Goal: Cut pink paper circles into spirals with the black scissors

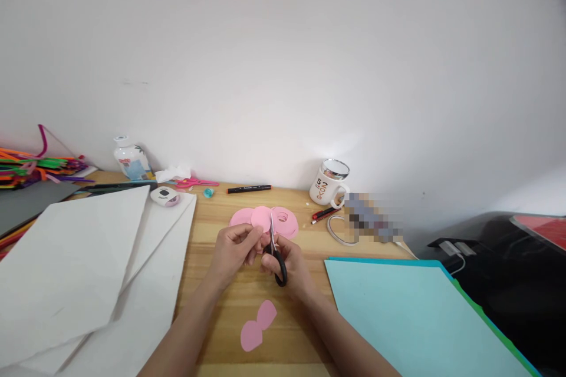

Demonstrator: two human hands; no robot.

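My left hand [236,247] pinches a rounded pink paper piece [260,218] between thumb and fingers. In my right hand [289,262] is a pair of scissors [280,271] with black handles, its blades pointing away from me and up against the right edge of that paper. Behind both hands more pink paper cut-outs [289,224] lie on the wooden table, one with a ring-like opening. Nearer to me, between my forearms, rests a pink two-lobed paper piece [259,325]. My fingers hide the lower part of the held paper.
White boards [66,271] are stacked at left, with a correction tape [165,195] on them. Turquoise sheets [407,300] lie at right. Along the wall stand a white bottle [132,159] and a mug [327,185]; a black marker [249,189] and pink scissors [197,182] lie there.
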